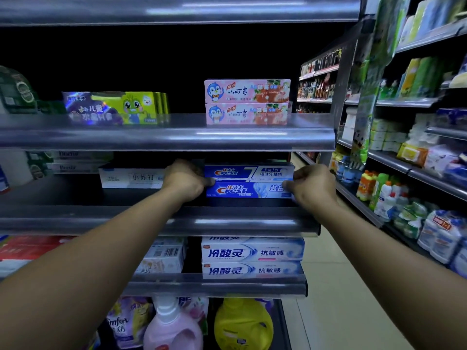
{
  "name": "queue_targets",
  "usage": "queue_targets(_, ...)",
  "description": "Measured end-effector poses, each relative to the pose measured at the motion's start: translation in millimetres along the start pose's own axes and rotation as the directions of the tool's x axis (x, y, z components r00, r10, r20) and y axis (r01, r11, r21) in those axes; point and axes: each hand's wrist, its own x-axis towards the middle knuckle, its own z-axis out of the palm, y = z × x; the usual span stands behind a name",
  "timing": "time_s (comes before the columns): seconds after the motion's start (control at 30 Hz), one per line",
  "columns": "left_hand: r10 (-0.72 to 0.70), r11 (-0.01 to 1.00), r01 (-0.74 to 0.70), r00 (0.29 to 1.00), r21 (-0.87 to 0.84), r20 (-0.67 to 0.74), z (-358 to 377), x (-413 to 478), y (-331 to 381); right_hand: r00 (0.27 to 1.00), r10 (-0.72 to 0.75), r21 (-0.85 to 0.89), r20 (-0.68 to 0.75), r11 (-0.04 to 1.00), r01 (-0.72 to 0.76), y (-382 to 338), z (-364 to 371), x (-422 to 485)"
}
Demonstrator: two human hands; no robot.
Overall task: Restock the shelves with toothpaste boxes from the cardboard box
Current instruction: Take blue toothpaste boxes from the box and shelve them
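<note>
Two blue Crest toothpaste boxes lie stacked on the middle shelf [156,221]. My left hand [185,181] grips the left end of the stack, thumb on the lower Crest box [246,190]. My right hand [313,186] pinches the right end of that same lower box. The upper Crest box [249,172] rests on top of it. A white toothpaste box [131,177] lies just left of my left hand. The cardboard box is not in view.
Two pink children's toothpaste boxes [247,101] and purple-green ones [113,107] sit on the shelf above. White-blue toothpaste boxes [252,258] fill the shelf below; detergent bottles [242,324] stand at the bottom. The aisle floor [336,286] and another stocked shelving unit [417,157] lie to the right.
</note>
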Motion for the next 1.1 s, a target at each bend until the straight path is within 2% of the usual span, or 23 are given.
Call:
queue_targets(0.17,-0.025,0.998,0.026,1.0,0.057,-0.011,8,10,5,1.0,0.016,-0.136,0.026,0.991,-0.013,-7,7,14)
queue_targets(0.27,-0.005,0.99,0.0,0.999,0.138,0.035,0,9,5,0.998,0.014,-0.21,0.063,0.978,0.0,-12,2,6)
queue_targets(0.33,0.031,0.988,-0.03,0.999,0.154,-0.007,-15,-2,4,0.995,-0.096,-0.271,0.011,0.958,0.095,-15,-6,-10)
queue_targets(0.4,0.126,0.988,-0.117,0.988,0.103,-0.091,-36,-26,-3,0.951,-0.299,-0.326,-0.08,0.909,0.258,-13,-12,-35)
queue_targets(0.43,0.184,0.983,-0.179,0.975,0.048,-0.125,-48,-45,-11,0.913,-0.393,-0.307,-0.11,0.887,0.344,-9,-13,-52)
queue_targets(0.5,0.256,0.956,-0.276,0.949,-0.097,-0.184,-72,-87,-35,0.841,-0.523,-0.159,-0.136,0.85,0.503,6,-7,-93)
queue_targets(0.53,0.254,0.945,-0.289,0.944,-0.151,-0.212,-82,-109,-51,0.814,-0.565,-0.068,-0.135,0.825,0.561,15,-1,-116)
queue_targets(0.6,0.189,0.948,-0.241,0.951,-0.206,-0.244,-96,-151,-87,0.804,-0.587,0.097,-0.093,0.798,0.594,33,17,-165)
queue_targets(0.7,-0.034,0.985,0.003,0.983,-0.172,-0.18,-92,-204,-144,0.831,-0.552,0.291,0.062,0.807,0.515,59,55,-224)
queue_targets(0.77,-0.191,0.981,0.188,0.979,-0.054,-0.071,-74,-236,-179,0.853,-0.476,0.366,0.213,0.848,0.383,77,82,-251)
queue_targets(0.83,-0.336,0.938,0.329,0.941,0.11,0.052,-53,-268,-204,0.852,-0.389,0.395,0.35,0.886,0.242,95,106,-271)
queue_targets(0.9,-0.418,0.862,0.322,0.889,0.391,0.189,-33,-295,-222,0.839,-0.319,0.387,0.442,0.911,0.143,112,124,-285)
queue_targets(0.97,-0.467,0.783,0.245,0.838,0.572,0.282,-15,-314,-232,0.831,-0.27,0.368,0.486,0.926,0.086,124,137,-298)
queue_targets(1.1,-0.486,0.738,0.184,0.812,0.649,0.323,13,-337,-243,0.805,-0.203,0.362,0.557,0.932,-0.016,140,154,-323)
